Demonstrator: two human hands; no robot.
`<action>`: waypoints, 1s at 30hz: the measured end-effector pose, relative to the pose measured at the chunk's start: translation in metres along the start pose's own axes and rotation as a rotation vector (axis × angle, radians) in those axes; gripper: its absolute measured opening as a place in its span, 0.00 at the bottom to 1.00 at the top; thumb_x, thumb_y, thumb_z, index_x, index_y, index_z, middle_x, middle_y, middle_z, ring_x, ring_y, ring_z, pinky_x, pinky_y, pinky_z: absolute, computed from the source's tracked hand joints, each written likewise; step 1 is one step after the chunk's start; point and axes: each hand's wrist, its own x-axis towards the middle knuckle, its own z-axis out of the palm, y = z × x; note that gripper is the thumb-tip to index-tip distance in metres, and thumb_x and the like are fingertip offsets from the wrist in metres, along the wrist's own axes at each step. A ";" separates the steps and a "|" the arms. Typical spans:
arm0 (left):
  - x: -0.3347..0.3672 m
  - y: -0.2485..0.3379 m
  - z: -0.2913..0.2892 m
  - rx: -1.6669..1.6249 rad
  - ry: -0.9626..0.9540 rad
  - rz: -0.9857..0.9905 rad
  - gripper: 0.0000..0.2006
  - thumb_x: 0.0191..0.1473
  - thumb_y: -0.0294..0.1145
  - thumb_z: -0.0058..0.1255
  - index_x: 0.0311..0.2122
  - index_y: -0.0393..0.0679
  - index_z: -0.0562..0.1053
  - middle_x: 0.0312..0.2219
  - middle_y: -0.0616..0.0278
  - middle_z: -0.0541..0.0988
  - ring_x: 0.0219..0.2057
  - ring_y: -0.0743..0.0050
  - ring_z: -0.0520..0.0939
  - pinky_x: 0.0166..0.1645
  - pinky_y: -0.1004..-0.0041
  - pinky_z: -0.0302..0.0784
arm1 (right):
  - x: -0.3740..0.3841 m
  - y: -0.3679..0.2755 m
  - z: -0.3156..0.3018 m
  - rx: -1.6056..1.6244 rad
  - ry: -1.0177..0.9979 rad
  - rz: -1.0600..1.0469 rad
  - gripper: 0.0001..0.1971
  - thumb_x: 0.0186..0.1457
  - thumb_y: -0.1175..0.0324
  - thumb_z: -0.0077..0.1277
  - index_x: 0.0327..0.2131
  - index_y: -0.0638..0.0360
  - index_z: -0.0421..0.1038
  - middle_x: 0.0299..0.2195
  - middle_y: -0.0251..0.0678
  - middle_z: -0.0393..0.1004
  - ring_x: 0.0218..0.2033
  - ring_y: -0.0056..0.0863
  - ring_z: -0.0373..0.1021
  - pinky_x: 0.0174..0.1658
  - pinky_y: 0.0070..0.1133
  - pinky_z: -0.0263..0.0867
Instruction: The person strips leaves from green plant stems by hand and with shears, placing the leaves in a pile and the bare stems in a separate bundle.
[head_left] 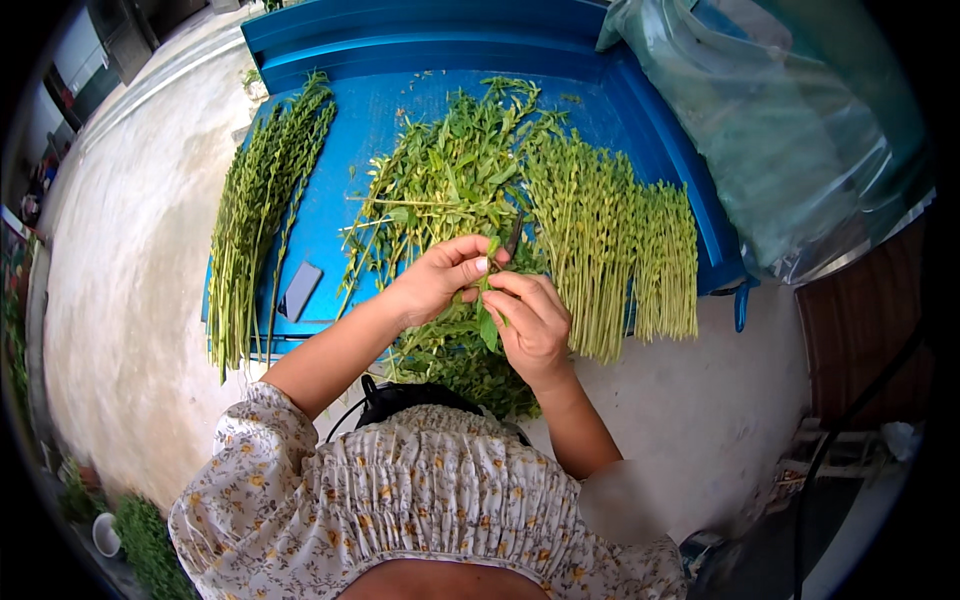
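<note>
My left hand [440, 283] pinches a small green leafy sprig [488, 325] between thumb and forefinger, over the near edge of a blue metal truck-like bed. Close against it, my right hand [532, 325] has its fingers closed on the same sprig, whose leaves hang down between the hands. A dark, slim thing [516, 238] shows just beyond my fingertips; I cannot tell its kind. Behind the hands lies a loose heap of leafy stalks [455, 160]. Cut leaves [465, 355] are piled below my hands, partly hidden by my wrists.
Trimmed podded stalks [605, 250] lie side by side at the right of the blue bed [370, 100]. An untrimmed-looking bundle [265, 200] lies at the left, with a phone [299, 291] beside it. Clear plastic sheeting [790, 140] drapes over the right side wall.
</note>
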 end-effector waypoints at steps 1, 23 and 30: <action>-0.002 0.005 0.004 -0.028 -0.018 -0.008 0.08 0.53 0.31 0.45 0.37 0.42 0.68 0.33 0.71 0.69 0.31 0.85 0.67 0.31 0.83 0.62 | -0.002 0.000 -0.001 -0.006 -0.004 -0.023 0.11 0.33 0.81 0.55 0.26 0.62 0.70 0.29 0.33 0.70 0.25 0.28 0.67 0.25 0.21 0.64; -0.008 0.012 0.011 -0.087 -0.123 0.067 0.09 0.53 0.37 0.45 0.37 0.44 0.67 0.34 0.69 0.69 0.31 0.80 0.71 0.30 0.81 0.65 | -0.004 -0.027 -0.023 0.171 0.105 0.434 0.17 0.43 0.71 0.54 0.38 0.63 0.65 0.37 0.38 0.67 0.25 0.24 0.69 0.24 0.18 0.64; -0.004 0.003 0.018 -0.040 -0.088 0.071 0.09 0.51 0.34 0.47 0.36 0.42 0.70 0.34 0.69 0.70 0.35 0.79 0.70 0.37 0.77 0.67 | -0.001 -0.010 -0.017 -0.024 -0.030 0.383 0.08 0.44 0.76 0.52 0.32 0.61 0.69 0.27 0.36 0.69 0.22 0.31 0.69 0.25 0.23 0.64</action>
